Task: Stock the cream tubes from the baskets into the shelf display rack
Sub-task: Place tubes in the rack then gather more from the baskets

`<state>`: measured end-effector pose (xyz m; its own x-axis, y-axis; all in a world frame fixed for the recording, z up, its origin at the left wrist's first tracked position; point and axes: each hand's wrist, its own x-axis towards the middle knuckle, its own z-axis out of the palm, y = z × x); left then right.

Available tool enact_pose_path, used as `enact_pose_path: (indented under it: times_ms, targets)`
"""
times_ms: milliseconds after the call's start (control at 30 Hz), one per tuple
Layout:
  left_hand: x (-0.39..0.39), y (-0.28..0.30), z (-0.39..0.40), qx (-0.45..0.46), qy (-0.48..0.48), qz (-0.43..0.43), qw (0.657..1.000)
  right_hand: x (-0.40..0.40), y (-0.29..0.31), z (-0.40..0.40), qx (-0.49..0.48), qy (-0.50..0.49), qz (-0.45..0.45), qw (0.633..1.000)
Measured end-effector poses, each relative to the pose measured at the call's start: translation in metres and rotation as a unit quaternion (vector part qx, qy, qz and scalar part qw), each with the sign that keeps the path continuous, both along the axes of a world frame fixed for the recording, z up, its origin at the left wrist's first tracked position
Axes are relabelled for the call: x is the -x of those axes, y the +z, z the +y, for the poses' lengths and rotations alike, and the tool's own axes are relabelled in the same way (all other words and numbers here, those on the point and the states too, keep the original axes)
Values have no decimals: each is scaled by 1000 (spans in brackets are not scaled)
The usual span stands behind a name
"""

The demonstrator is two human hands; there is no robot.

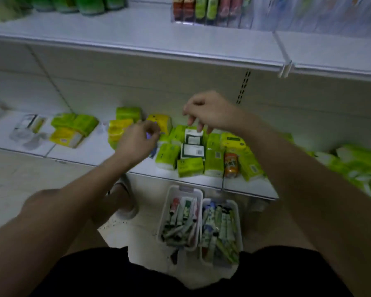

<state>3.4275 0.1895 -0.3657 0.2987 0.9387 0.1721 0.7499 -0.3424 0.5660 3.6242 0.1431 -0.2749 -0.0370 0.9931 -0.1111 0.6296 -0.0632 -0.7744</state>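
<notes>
Two white baskets stand side by side on the floor, the left basket (185, 189) and the right basket (237, 213), each full of cream tubes (221, 228). The clear display rack (212, 16) with upright tubes sits on the upper shelf, far above both hands. My left hand (137, 140) hovers over the lower shelf with curled fingers around a small blurred blue-purple tube (153, 152). My right hand (208, 112) hangs above two white boxes (193, 150), its fingers loosely bent downward and holding nothing I can see.
Green and yellow tissue packs (189, 168) crowd the lower shelf (94, 151), with an orange can (230, 166) among them. The upper shelf's front edge (137, 48) juts out overhead. My shoe (126, 202) is on the floor left of the baskets.
</notes>
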Motion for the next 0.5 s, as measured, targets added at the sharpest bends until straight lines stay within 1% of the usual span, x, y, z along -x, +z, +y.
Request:
enact_pose_path:
  times_ms: [100,167,267,433,500]
  targets:
    - [5,-70,-10,118,42,24,992,12,-80,4,92,-19,9,995]
    - [6,-116,-18,184,50,40,981,18,-134,5,168,-29,2,985]
    - [4,-178,-28,246,49,72,965,22,-207,-3,283,-36,-18,958]
    - [-19,-254,-38,332,20,142,932,18,-314,-26,340,-65,-14,938]
    - [-29,-281,-41,345,9,136,929,16,-342,-37,362,-72,-28,929]
